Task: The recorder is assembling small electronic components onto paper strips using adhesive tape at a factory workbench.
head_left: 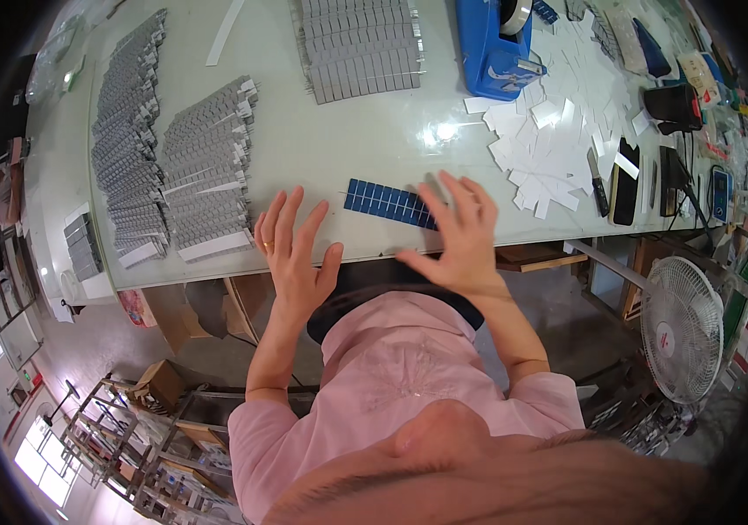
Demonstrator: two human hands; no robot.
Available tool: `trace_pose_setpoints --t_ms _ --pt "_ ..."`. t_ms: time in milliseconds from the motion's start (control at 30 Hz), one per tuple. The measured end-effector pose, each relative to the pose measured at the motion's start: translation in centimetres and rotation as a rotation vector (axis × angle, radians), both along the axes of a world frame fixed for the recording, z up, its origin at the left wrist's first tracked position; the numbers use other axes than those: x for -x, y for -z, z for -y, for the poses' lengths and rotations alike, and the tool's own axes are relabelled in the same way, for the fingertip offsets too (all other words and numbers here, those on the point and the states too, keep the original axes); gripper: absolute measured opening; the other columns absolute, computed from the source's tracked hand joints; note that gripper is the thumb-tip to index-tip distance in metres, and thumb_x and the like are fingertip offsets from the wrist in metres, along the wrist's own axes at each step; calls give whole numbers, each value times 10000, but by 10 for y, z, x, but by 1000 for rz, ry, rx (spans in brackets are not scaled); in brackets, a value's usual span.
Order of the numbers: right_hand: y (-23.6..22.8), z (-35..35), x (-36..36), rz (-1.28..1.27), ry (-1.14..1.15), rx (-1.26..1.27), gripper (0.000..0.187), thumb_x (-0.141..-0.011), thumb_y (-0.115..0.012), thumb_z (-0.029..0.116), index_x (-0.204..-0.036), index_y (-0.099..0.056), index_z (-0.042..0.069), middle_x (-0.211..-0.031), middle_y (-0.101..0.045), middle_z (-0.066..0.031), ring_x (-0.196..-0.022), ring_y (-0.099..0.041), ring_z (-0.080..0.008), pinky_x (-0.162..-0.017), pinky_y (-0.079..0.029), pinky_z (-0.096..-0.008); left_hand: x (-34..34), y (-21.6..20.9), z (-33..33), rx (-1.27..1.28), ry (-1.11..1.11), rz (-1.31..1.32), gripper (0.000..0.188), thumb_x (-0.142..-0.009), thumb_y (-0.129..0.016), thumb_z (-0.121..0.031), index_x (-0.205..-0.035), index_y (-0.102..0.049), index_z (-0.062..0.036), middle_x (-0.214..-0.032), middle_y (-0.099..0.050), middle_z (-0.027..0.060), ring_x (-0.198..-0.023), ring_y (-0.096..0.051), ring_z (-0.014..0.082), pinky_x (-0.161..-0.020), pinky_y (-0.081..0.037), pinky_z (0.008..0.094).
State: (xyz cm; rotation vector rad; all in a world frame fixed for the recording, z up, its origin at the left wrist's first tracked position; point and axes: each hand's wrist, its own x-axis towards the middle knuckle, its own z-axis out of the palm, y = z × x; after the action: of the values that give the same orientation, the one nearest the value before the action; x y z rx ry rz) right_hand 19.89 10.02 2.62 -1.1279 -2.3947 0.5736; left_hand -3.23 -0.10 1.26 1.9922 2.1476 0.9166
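Observation:
A small dark-blue solar cell strip [384,202], crossed by thin silvery lines, lies slightly slanted on the pale table [347,140] in front of me. My right hand [468,241] is over its right end, fingers spread; whether the fingertips touch it is hard to tell. My left hand [293,254] is off the strip's left end, above the table's near edge, with fingers apart and nothing in them. Left of that hand are long overlapping rows of grey strips [209,171]. Another block of grey strips [361,52] lies beyond the blue one.
A blue tape dispenser [488,66] stands at the far right of centre, beside a scattered heap of white paper slips [536,131]. Right of these lie a utility knife [599,185] and a black phone-like slab [623,197]. A fan [682,328] stands off the right edge.

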Motion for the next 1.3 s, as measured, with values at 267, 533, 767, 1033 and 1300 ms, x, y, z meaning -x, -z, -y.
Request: trace_pose_setpoints --t_ms 267,533,767,1033,1300 --pt "20 48 11 44 -155 -284 424 -693 -783 143 -1109 -720 188 -1115 -641 14 -1097 -555 -241 -942 -387 -431 -7 -6 18 -170 -88 150 381 -903 -652 -265 -1211 -657 -40 -1355 -582 159 -1273 -508 370 -1060 -352 499" --pt "-18 22 19 -438 91 338 197 -782 -764 31 -953 -670 48 -908 -654 -73 -862 -581 -244 -773 -457 -347 -21 -36 5 -42 -57 675 397 -811 -728 -49 -1202 -656 -42 -1228 -663 113 -1167 -605 268 -1019 -430 387" --pt "-18 10 66 -599 -52 806 242 -856 -729 75 -1062 -622 9 -939 -687 -72 -874 -619 -141 -815 -471 -292 15 -34 22 332 -151 1353 201 -852 -742 -71 -1022 -660 -3 -936 -673 -1 -933 -617 87 -878 -485 262" --pt "-22 -63 113 -366 -213 296 128 -895 -696 110 -1001 -679 41 -949 -677 -60 -879 -609 -182 -791 -455 -305 144 -80 80 382 -186 479 107 -875 -658 -82 -976 -646 -50 -910 -658 80 -887 -612 249 -803 -464 332" --pt "-11 -133 243 -224 -372 -100 225 -873 -720 206 -1041 -699 58 -1052 -687 -88 -1042 -582 -276 -922 -454 -399 167 -63 62 379 5 231 59 -883 -646 -138 -931 -632 -107 -901 -634 48 -974 -581 234 -968 -349 391"
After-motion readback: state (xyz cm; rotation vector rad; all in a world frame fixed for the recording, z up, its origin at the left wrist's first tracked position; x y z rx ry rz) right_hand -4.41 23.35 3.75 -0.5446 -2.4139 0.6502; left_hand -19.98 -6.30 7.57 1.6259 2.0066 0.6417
